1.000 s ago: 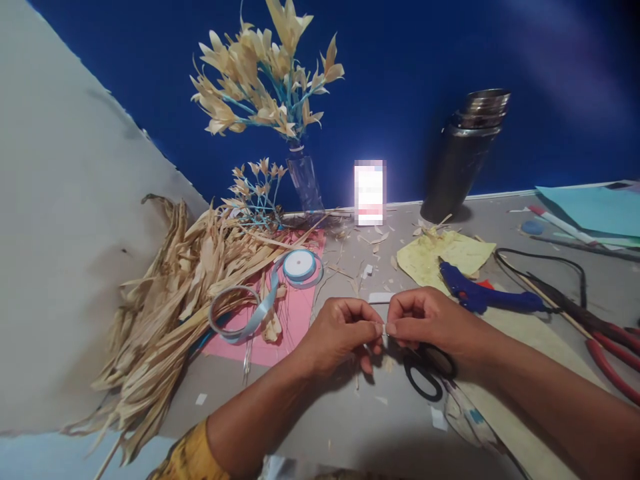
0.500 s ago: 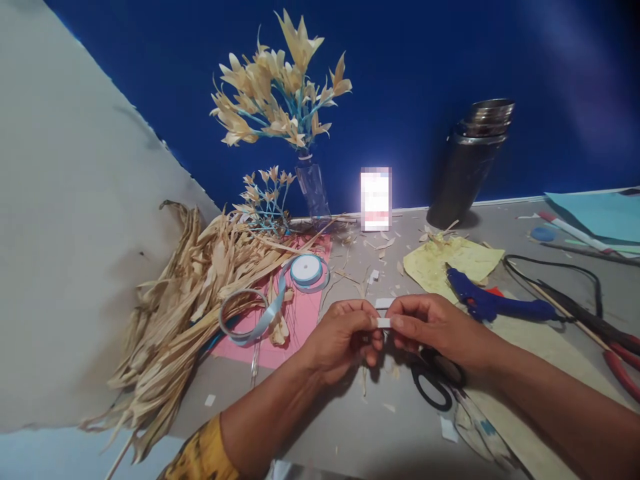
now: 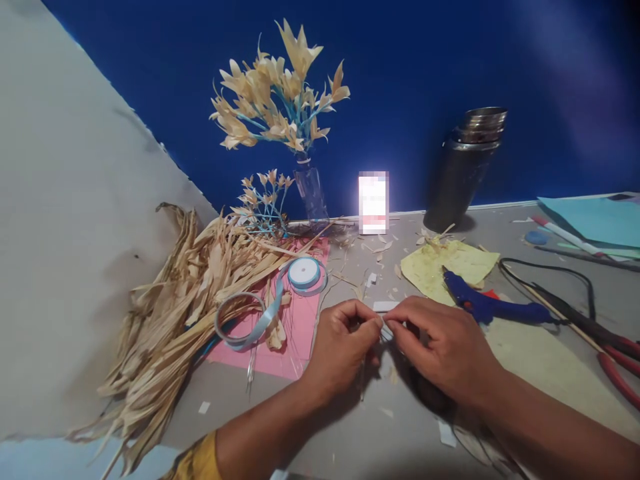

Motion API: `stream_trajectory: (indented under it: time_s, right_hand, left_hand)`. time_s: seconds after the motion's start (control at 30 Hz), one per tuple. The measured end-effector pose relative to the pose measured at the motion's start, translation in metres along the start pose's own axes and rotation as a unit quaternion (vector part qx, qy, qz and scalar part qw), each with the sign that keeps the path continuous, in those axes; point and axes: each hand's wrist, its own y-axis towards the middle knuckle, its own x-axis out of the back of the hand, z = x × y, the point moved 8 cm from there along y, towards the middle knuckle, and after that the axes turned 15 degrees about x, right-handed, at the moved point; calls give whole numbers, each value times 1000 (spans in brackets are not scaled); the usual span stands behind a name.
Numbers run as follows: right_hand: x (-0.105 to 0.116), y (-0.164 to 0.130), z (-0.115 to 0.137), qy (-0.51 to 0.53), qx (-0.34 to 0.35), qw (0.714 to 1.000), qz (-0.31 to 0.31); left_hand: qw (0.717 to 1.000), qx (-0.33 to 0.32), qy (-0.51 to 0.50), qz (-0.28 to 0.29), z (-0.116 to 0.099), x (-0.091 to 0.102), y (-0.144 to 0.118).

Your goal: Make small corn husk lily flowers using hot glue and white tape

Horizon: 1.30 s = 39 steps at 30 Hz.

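Note:
My left hand (image 3: 347,343) is closed in a pinch, its thumb and forefinger tips meeting those of my right hand (image 3: 437,340). Between the fingertips is a small white paper strip (image 3: 384,328), mostly hidden by the fingers. My right hand is also closed, with its thumb and forefinger pressed together. Just behind the fingertips, another white strip (image 3: 386,307) lies on the grey table (image 3: 300,433). Black-handled scissors are largely covered by my right hand and its shadow.
Dry husks (image 3: 190,293), pink paper (image 3: 300,320) and a blue ribbon roll (image 3: 304,272) lie left. Husk flowers (image 3: 280,87) stand in a clear bottle (image 3: 310,190). A blue glue gun (image 3: 495,303), red-handled pliers (image 3: 617,367) and a dark flask (image 3: 465,170) are right.
The white strip, plainly visible between my fingers before, is now mostly covered. My right hand has turned over more, its back facing up, and my fingertips have come together.

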Motion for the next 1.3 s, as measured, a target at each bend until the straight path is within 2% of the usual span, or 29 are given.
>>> stream_trajectory:
  time_s: [0.3,0.47,0.67,0.87,0.97,1.1,1.3]
  right_hand:
    - [1,1,0,-18,10,1000,13]
    - [1,-1,4,-38,19,999,-9]
    - [2,-3,2,-25,-13,999,-28]
    - [-1,-2,-8,24,-61,998,2]
    - [-2,-2,-7,43,-52,998,7]
    - [2,-1,-4,4,-32,999,-11]
    - [4,-1,-5,3,-40,999,-22]
  left_hand:
    - [1000,-15,19,-2,-2,0,-3]
    - [1000,-8,25,-16,0,-2,-4]
    - [998,-24,42,-36,0,-4,-5]
    - [1000,-4,-4,-15,4,-4,-2]
    - [1000,-14,10,-25,2,-3,-3]
    - [999,-26,28,-37,1,-3,-5]
    - [1000,-17,4,-9,5,-7,-3]
